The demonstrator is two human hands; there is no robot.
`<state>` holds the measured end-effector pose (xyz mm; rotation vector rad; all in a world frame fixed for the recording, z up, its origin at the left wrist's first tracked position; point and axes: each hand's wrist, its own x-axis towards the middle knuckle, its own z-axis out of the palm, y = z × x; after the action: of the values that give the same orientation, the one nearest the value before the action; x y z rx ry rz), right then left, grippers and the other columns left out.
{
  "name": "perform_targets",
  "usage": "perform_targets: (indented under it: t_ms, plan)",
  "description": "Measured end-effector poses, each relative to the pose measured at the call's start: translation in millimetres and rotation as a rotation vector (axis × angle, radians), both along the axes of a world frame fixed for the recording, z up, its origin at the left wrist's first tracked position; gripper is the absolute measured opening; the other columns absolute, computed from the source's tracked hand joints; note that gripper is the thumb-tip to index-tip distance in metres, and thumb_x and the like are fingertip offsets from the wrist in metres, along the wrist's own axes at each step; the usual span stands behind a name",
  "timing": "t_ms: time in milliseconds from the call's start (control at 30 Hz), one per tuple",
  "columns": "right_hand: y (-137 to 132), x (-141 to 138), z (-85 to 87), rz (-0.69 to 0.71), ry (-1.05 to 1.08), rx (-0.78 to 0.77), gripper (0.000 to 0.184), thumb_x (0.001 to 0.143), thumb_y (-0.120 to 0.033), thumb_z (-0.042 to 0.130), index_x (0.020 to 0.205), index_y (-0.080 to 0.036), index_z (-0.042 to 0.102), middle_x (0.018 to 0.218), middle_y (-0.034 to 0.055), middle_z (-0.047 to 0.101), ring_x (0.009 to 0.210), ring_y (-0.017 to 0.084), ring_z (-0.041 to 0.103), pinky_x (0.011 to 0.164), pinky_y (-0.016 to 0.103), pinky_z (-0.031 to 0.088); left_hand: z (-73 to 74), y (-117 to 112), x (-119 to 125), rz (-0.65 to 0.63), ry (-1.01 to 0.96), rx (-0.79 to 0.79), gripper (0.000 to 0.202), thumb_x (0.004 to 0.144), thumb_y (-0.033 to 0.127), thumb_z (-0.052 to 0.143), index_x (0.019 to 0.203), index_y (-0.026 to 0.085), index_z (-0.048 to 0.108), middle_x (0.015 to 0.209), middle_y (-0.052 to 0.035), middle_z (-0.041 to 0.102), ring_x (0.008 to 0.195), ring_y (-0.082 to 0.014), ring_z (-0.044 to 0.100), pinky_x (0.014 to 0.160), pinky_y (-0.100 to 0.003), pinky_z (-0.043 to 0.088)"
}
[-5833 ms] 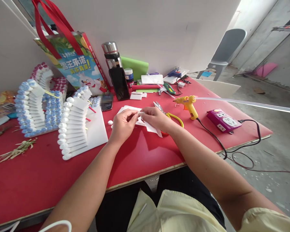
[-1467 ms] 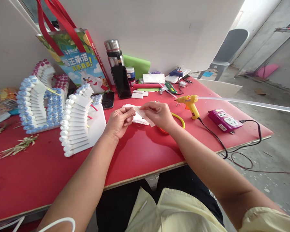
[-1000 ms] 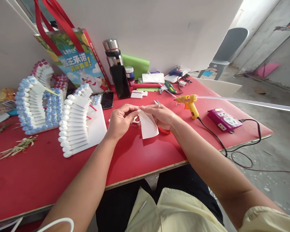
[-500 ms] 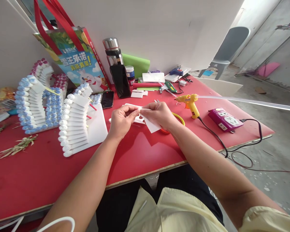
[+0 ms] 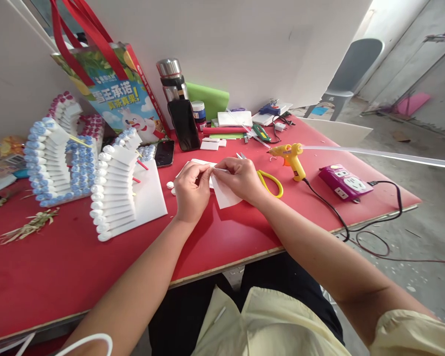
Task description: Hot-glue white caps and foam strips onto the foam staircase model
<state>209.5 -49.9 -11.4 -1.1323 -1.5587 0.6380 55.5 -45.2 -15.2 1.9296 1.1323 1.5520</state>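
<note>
My left hand (image 5: 193, 190) and my right hand (image 5: 241, 180) meet over the middle of the red table. Between their fingertips they pinch a small white sheet of paper (image 5: 224, 192), whose lower part hangs down under the right fingers. Behind the hands lies a white card (image 5: 203, 162), partly covered by them. Small white round pieces (image 5: 170, 185) rest just left of my left hand. Right of my right hand are scissors (image 5: 276, 187) with yellow handles, their blades partly hidden behind the hand.
To the left stand fan-shaped models of white tips (image 5: 114, 198) and blue tips (image 5: 50, 163). A yellow glue gun (image 5: 291, 159) and a purple power strip (image 5: 343, 184) with cables lie on the right. Behind are a phone (image 5: 165, 153), a steel flask (image 5: 170, 74) and a bag (image 5: 122, 94).
Both hands have shifted slightly, and the paper's hanging part has swung left. The left hand has turned more upright. More of the yellow scissor handle and the white round pieces now show.
</note>
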Motion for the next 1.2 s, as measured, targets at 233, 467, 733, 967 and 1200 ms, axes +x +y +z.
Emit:
perform_targets:
  t_ms: [233,467,733,967,1200]
  plan:
    - [2,2,-1.3,0.017,0.095,-0.060,0.024,0.082,-0.036,0.065,0.070,-0.016,0.065,0.065,0.0000,0.059,0.064,0.013,0.049,0.057,0.025,0.038,0.1,-3,1,-0.025,0.131,0.036,0.016,0.091,0.026,0.066,0.100,0.024,0.078,0.104,-0.0100,0.072,0.102,-0.0249,0.066,0.096,-0.035,0.048]
    - [5,5,-3.1,0.058,0.152,-0.093,0.026,0.082,-0.040,0.068,0.074,-0.015,0.066,0.070,0.0016,0.063,0.066,0.013,0.053,0.058,0.024,0.042,1.9,-4,-1,-0.057,0.117,0.016,0.018,0.090,0.026,0.067,0.104,0.025,0.079,0.110,-0.0107,0.072,0.112,-0.0262,0.065,0.095,-0.034,0.049]
    - [4,14,5.1,0.138,0.054,-0.134,0.029,0.083,-0.043,0.068,0.078,-0.014,0.069,0.068,0.0013,0.062,0.063,0.013,0.053,0.054,0.024,0.038,2.0,12,-10,-0.283,-0.216,-0.374,0.032,0.076,0.044,0.082,0.097,0.020,0.081,0.089,-0.0052,0.072,0.054,-0.0133,0.065,0.045,-0.024,0.046]
    - [5,12,0.3,0.073,-0.066,-0.102,0.031,0.085,-0.044,0.068,0.076,-0.014,0.072,0.065,0.0006,0.061,0.060,0.012,0.046,0.054,0.025,0.034,0.6,12,-10,-0.264,-0.213,-0.386,0.022,0.076,0.034,0.084,0.092,0.020,0.083,0.057,0.0003,0.061,0.047,-0.0105,0.054,0.050,-0.024,0.045]
    - [6,12,4.1,0.085,0.191,-0.305,0.037,0.072,-0.051,0.081,0.076,-0.017,0.066,0.069,0.0023,0.064,0.061,0.015,0.056,0.051,0.025,0.041,4.3,12,-9,-0.258,-0.222,-0.368,0.014,0.079,0.031,0.080,0.088,0.020,0.080,0.060,0.0009,0.060,0.049,-0.0087,0.048,0.049,-0.022,0.041]
